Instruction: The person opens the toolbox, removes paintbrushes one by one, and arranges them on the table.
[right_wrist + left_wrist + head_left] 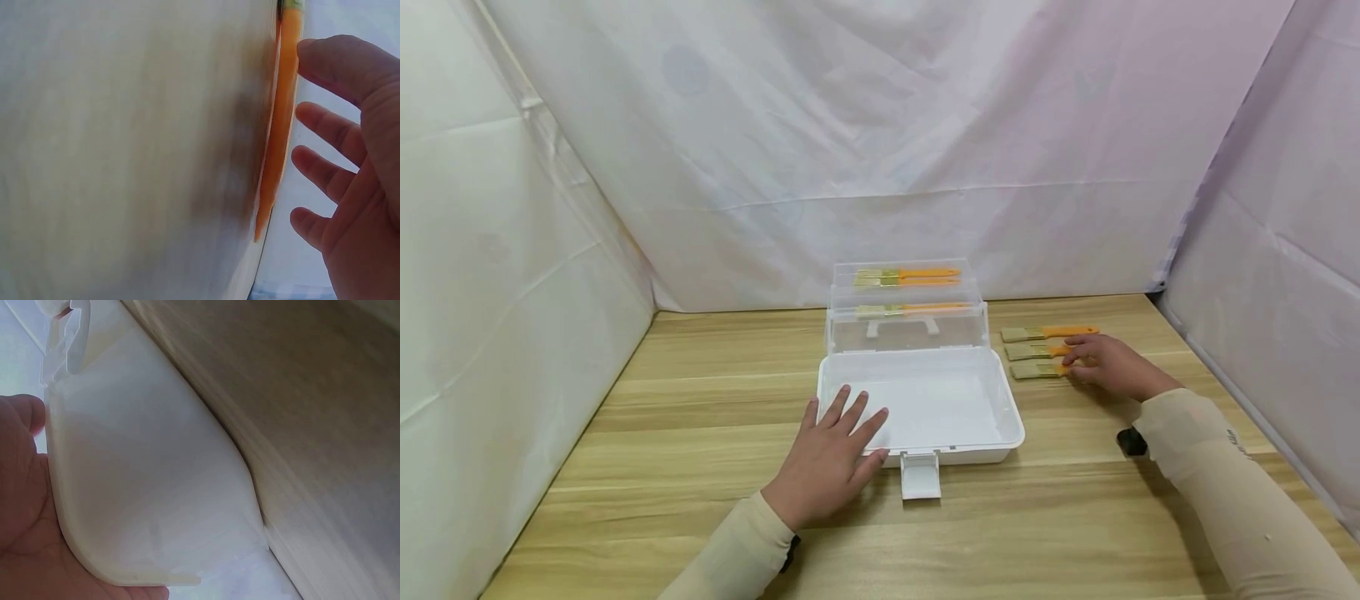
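Note:
A white plastic box (pixel 917 457) lies with its clear lid (pixel 910 329) raised at the back. My left hand (pixel 831 462) spreads over its front left corner, fingers straight across the rim; the left wrist view shows the palm against the box wall (pixel 150 462). To the right of the box, three paintbrushes with orange handles lie side by side: a far one (pixel 1048 332), a middle one (pixel 1030 352) and a near one (pixel 1033 370). My right hand (pixel 1108 367) hovers at their handles, thumb tip right by an orange handle (pixel 284 119), the other fingers loosely spread.
More orange-handled brushes, an upper pair (pixel 917 273) and a lower one (pixel 917 309), lie in the clear upper trays. The box's front latch (pixel 921 479) hangs down. White cloth (pixel 880 150) encloses the wooden table (pixel 715 375) at the back and sides.

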A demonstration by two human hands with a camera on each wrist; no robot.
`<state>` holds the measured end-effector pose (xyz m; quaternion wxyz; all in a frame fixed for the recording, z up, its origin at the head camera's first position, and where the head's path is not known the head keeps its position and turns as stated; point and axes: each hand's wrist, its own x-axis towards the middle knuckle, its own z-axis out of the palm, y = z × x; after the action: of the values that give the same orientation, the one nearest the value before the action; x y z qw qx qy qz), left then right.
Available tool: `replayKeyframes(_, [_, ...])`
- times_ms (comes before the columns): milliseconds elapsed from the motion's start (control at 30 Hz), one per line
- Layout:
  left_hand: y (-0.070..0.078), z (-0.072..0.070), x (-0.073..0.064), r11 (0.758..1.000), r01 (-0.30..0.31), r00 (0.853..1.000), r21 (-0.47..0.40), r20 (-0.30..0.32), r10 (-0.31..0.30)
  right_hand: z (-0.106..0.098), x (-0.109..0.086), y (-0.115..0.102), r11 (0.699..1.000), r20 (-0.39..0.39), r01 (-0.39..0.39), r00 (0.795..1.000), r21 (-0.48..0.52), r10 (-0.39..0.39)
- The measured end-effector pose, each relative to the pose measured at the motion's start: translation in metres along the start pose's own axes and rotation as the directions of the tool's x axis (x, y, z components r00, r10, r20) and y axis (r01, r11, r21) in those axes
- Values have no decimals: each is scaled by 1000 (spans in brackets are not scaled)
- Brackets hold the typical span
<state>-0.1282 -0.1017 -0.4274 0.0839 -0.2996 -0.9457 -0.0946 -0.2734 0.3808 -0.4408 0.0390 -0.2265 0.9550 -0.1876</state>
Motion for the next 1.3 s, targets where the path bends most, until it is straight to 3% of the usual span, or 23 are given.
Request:
replayKeyframes(333, [0,1,-1,1000,-9,1000,19,-1,9,-4,-4,-7,1000,-24,4,1000,-3,-4])
replayKeyframes(600, [0,0,-2,1000,-7,1000,16,3,7,-14,-2,-9,998,-82,49,995,-48,-53])
replayKeyframes(833, [0,0,-1,1000,-4,1000,18,3,4,-34,9,-32,998,-77,37,996,-46,-41])
replayKeyframes(1133, [0,-1,-1,1000,-4,1000,20,10,4,-52,33,-63,982,-127,167,976,-89,-178])
replayKeyframes(1300, [0,-1,0,1000,-4,1000,16,14,4,-61,48,-88,976,-157,205,964,-79,-215])
